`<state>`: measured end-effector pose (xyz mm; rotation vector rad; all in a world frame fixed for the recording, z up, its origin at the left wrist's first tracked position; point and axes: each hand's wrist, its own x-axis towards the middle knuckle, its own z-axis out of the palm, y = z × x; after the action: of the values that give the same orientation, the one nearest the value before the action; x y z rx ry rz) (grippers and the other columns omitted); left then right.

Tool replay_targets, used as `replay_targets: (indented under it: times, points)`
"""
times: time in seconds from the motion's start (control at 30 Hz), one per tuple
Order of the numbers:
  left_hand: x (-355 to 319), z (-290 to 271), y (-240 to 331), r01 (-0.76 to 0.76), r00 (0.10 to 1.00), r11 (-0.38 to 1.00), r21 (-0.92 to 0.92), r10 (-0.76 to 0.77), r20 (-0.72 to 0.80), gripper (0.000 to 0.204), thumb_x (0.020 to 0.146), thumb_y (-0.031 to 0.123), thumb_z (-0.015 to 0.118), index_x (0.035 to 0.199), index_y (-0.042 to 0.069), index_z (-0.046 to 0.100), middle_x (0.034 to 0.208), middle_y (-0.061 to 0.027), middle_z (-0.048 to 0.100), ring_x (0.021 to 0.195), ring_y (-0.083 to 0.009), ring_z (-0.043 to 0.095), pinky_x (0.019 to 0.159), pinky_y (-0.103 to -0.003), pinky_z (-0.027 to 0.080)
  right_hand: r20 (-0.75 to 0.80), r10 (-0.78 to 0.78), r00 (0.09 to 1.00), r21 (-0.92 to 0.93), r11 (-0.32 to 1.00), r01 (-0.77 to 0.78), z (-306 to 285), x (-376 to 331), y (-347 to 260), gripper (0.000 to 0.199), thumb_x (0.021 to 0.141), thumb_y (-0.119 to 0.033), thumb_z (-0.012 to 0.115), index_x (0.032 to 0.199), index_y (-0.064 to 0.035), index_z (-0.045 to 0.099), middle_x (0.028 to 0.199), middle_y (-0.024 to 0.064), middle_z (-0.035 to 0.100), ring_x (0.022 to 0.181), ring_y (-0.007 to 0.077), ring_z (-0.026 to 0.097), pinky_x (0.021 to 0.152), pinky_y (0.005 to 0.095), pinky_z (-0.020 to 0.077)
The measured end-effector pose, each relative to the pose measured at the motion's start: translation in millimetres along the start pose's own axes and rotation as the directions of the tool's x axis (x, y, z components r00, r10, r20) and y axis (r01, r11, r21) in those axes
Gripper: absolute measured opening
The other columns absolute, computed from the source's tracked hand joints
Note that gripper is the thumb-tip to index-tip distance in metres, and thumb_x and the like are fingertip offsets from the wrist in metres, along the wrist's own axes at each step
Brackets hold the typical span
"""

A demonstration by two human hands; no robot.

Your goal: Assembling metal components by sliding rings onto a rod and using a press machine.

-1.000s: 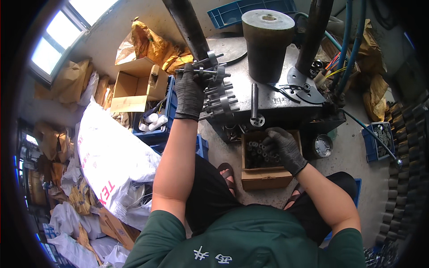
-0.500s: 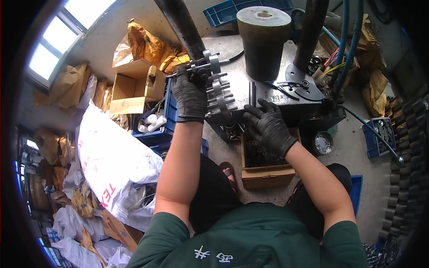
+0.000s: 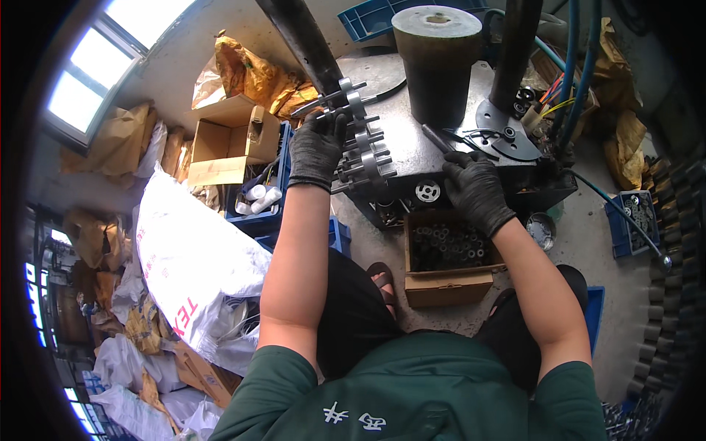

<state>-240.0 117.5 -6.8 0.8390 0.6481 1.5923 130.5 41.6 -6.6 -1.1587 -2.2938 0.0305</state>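
My left hand (image 3: 316,153), in a dark glove, is closed on one of several grey metal discs with pins (image 3: 360,136). These stand in a row along the left edge of a steel machine table (image 3: 382,81). A dark round rod (image 3: 437,137) leans up and left from the fingertips of my right hand (image 3: 476,192), also gloved and closed on its lower end. Below the table's front edge, a round metal disc with cut-out holes (image 3: 427,191) shows beside my right fingers, above an open cardboard box (image 3: 448,288) of similar small metal pieces.
A thick dark cylinder (image 3: 437,73) rises from the table between two posts. A curved plate (image 3: 507,143) lies at the right post's foot. Blue bins (image 3: 634,246) stand right and left. A white sack (image 3: 195,257) and an open carton (image 3: 220,147) are at left.
My right hand has moved right, and the rod, upright before, is now tilted. A disc has come into view above the box. My left hand stays at the pinned discs.
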Motion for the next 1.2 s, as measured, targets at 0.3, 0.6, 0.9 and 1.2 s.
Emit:
replay_targets:
  times: [0.3,0.6,0.9,1.2]
  points:
    - [-26.6,42.9,34.3,0.174,0.919,0.916,-0.360,-0.283,-0.275,0.021,0.098,0.020,0.065,0.109,0.004,0.061,0.099,-0.0122,0.070,0.089,-0.0271,0.069,0.071,-0.031,0.058,-0.045,-0.042,0.998,0.022,0.999,0.043,-16.7,-15.5,15.2,0.031,0.082,-0.022,0.070,0.109,-0.0074,0.072,0.129,0.0104,0.066,0.112,0.0363,0.059,0.100,0.0483,0.0461]
    - [-50.1,134.0,44.1,-0.492,0.691,-0.602,0.629,0.168,0.702,0.058,0.072,0.003,0.071,0.127,0.020,0.066,0.137,-0.0111,0.056,0.127,-0.0363,0.050,0.109,-0.048,0.039,-0.041,-0.021,0.999,0.295,0.955,0.032,-84.4,-25.3,13.5,0.024,0.082,-0.017,0.069,0.103,-0.0054,0.072,0.099,0.0182,0.069,0.092,0.0368,0.068,0.085,0.0467,0.0543]
    - [13.5,147.9,40.8,-0.637,0.652,-0.762,0.113,-0.455,0.607,0.019,0.080,0.015,0.065,0.097,0.011,0.072,0.107,-0.0125,0.068,0.106,-0.0323,0.064,0.088,-0.044,0.055,-0.185,0.065,0.981,0.463,0.886,0.029,-94.3,-34.9,16.2,0.031,0.084,0.003,0.055,0.111,-0.0042,0.069,0.104,0.0224,0.068,0.096,0.0408,0.067,0.081,0.0455,0.0561]
    - [21.7,147.5,46.1,-0.702,0.524,-0.712,-0.020,-0.535,0.663,0.016,0.076,0.015,0.065,0.089,0.009,0.072,0.094,-0.0112,0.065,0.100,-0.0315,0.063,0.085,-0.043,0.055,-0.103,0.011,0.995,0.412,0.911,0.033,-124.5,-53.1,13.3,0.024,0.081,-0.003,0.061,0.103,-0.0047,0.071,0.099,0.0193,0.069,0.091,0.0390,0.069,0.081,0.0461,0.0571]
